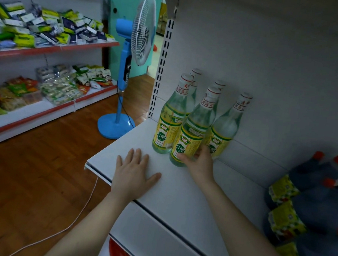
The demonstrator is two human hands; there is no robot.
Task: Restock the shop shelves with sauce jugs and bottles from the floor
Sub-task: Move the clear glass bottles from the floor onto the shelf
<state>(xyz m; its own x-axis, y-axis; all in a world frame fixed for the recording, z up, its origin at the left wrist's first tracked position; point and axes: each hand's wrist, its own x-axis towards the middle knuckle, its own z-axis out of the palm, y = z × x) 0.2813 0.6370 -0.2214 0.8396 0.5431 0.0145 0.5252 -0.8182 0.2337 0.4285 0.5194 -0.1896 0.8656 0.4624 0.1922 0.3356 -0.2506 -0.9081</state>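
The white shelf (179, 193) bears five upright clear bottles (192, 129) clustered at its back left corner and dark blue jugs (320, 200) at its right end.

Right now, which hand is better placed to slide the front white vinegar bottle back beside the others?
The right hand: it grips the front white vinegar bottle near its base. The left hand lies flat on the shelf, touching no bottle.

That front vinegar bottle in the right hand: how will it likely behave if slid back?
The front bottle is tall and narrow, so a high push would probably tip it; the right hand grips it low. It looks like full glass: likely heavy, rigid and breakable. It may knock the neighbouring bottles.
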